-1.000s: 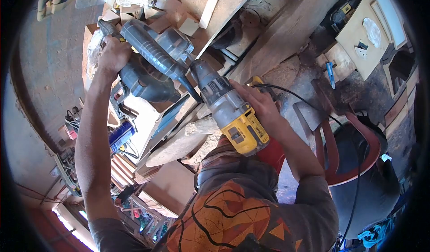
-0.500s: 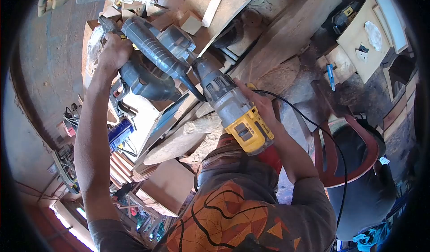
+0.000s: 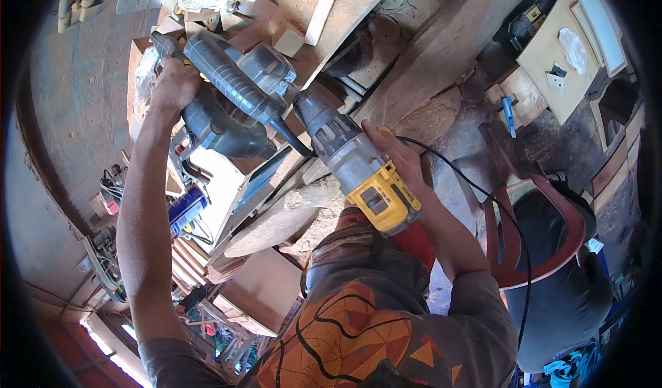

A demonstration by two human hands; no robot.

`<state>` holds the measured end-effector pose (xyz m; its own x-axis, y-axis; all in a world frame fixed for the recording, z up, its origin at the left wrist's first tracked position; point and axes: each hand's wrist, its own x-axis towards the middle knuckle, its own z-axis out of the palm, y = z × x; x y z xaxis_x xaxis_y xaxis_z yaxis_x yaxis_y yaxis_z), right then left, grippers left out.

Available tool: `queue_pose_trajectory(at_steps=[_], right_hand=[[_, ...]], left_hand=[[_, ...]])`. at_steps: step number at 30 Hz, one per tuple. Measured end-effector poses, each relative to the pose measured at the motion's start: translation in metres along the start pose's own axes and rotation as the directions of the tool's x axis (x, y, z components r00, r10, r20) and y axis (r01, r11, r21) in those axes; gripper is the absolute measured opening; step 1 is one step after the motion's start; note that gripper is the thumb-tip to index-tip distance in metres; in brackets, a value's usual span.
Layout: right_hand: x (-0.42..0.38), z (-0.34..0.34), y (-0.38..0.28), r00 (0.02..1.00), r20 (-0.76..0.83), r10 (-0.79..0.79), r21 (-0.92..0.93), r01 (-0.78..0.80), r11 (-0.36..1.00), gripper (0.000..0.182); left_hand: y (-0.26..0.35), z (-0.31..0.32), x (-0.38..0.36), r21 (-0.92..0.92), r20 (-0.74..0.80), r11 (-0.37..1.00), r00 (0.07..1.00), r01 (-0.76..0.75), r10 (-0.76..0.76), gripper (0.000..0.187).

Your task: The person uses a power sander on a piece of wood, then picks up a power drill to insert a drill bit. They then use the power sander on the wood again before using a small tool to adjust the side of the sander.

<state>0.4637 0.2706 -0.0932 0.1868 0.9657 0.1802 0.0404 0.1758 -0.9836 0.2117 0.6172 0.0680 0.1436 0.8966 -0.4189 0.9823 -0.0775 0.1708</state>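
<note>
My right hand [image 3: 396,155] is closed around a yellow and grey corded drill [image 3: 376,195], whose dark front end points up and left. Its black cord runs off to the right and down. My left hand [image 3: 176,84], on the far left of the bench, has its fingers wrapped round the handle of a dark grey power tool [image 3: 224,127]; I cannot make out its exact kind. Between the two hands lies a dark, tape-wrapped cylindrical tool body [image 3: 231,74], tapering to a thin end near the drill. A grey-blue machine part [image 3: 267,69] sits behind it.
Wood offcuts [image 3: 288,40] lie at the top of the bench. A blue can [image 3: 186,207] is left of my body. At right are a red-brown chair [image 3: 569,215], a blue cutter knife [image 3: 509,115] and a pale board [image 3: 552,84]. Worn wooden planks [image 3: 455,43] stretch across the upper middle.
Very little differs. The view has shifted slightly, and the drill and the tools by my left hand sit a touch further left. Both hands keep their grips.
</note>
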Motion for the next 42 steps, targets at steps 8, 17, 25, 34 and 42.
queue_pose_trajectory(at_steps=[8, 17, 25, 34, 42], right_hand=[[-0.019, 0.022, -0.011, 0.902, -0.114, 0.416, 0.394, -0.343, 0.853, 0.062], [-0.033, 0.027, -0.020, 0.805, 0.151, 0.574, 0.238, -0.593, 0.769, 0.030], [-0.041, 0.031, -0.012, 0.968, -0.049, 0.244, 0.147, -0.235, 0.961, 0.029], [-0.021, 0.017, -0.034, 0.733, 0.177, 0.657, 0.314, -0.675, 0.668, 0.017], [-0.034, 0.025, -0.020, 0.880, 0.055, 0.473, 0.349, -0.460, 0.816, 0.031]], left_hand=[[-0.047, 0.000, 0.031, 0.181, -0.034, 0.974, 0.989, -0.137, 0.145, 0.029], [-0.049, 0.005, 0.040, 0.234, -0.132, 0.971, 0.988, -0.052, 0.085, 0.030], [-0.010, -0.003, 0.019, 0.178, -0.018, 0.978, 0.994, 0.107, -0.106, 0.089], [-0.044, 0.010, 0.033, 0.228, -0.205, 0.969, 0.969, -0.092, 0.140, 0.025], [-0.028, 0.008, 0.023, 0.136, -0.107, 0.988, 0.990, -0.075, 0.090, 0.028]])
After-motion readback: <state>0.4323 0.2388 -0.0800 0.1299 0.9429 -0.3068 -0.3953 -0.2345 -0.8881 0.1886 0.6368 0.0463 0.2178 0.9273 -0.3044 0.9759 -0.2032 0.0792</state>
